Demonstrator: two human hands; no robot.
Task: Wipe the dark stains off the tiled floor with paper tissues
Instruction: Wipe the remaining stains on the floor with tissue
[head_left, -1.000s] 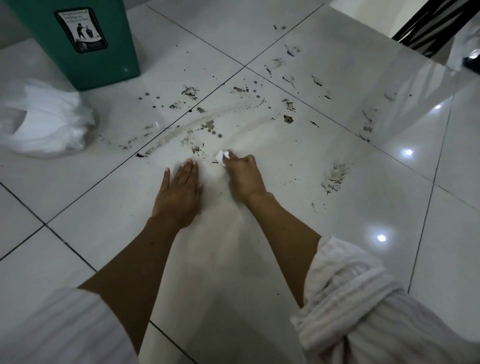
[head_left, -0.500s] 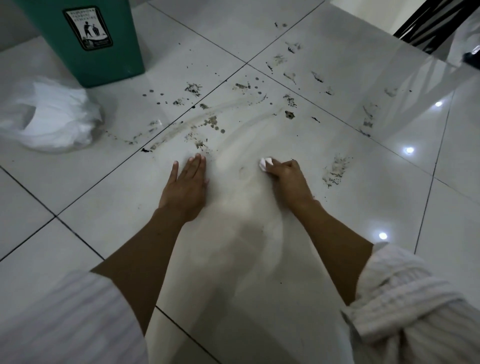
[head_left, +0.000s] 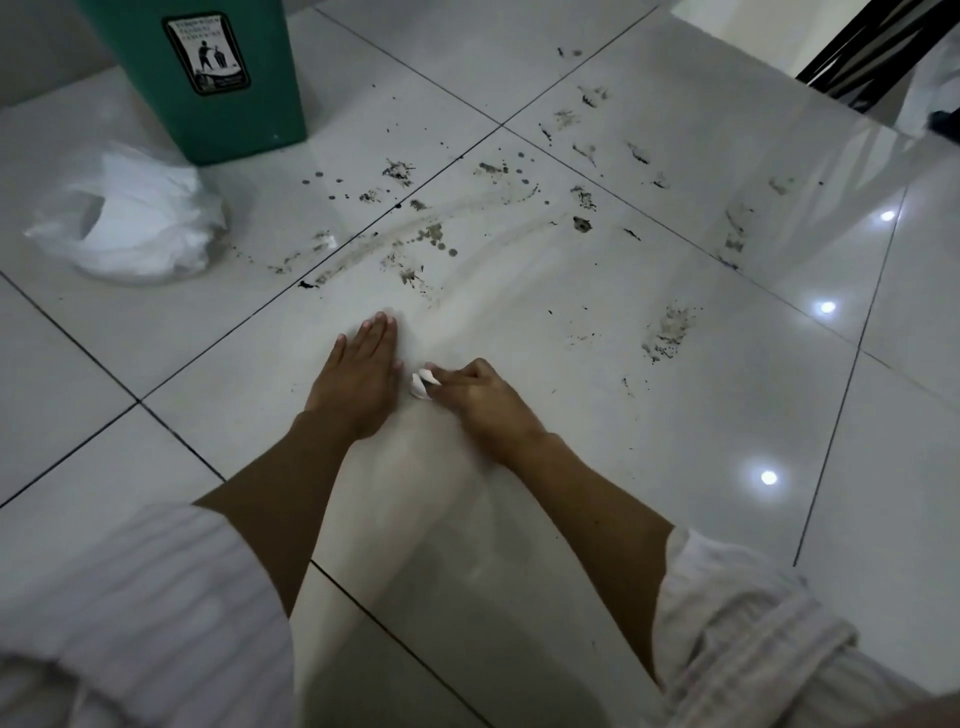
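Dark stains (head_left: 431, 239) spatter the glossy white tiled floor (head_left: 597, 467), with smeared arcs across the middle tile and a further patch (head_left: 667, 332) to the right. My left hand (head_left: 358, 379) lies flat on the floor, fingers straight and together. Just to its right, my right hand (head_left: 483, 397) grips a small crumpled white paper tissue (head_left: 421, 384) and presses it on the tile. Only the tissue's left end shows past the fingers. The stains lie beyond both hands.
A green waste bin (head_left: 208, 78) with a litter sticker stands at the back left. A crumpled white plastic bag (head_left: 135, 218) lies on the floor beside it. Dark furniture legs (head_left: 857, 57) show at the top right corner.
My right hand with the tissue has swept right, then back left and nearer, ending beside my left hand. The left hand has stayed flat on the tile.
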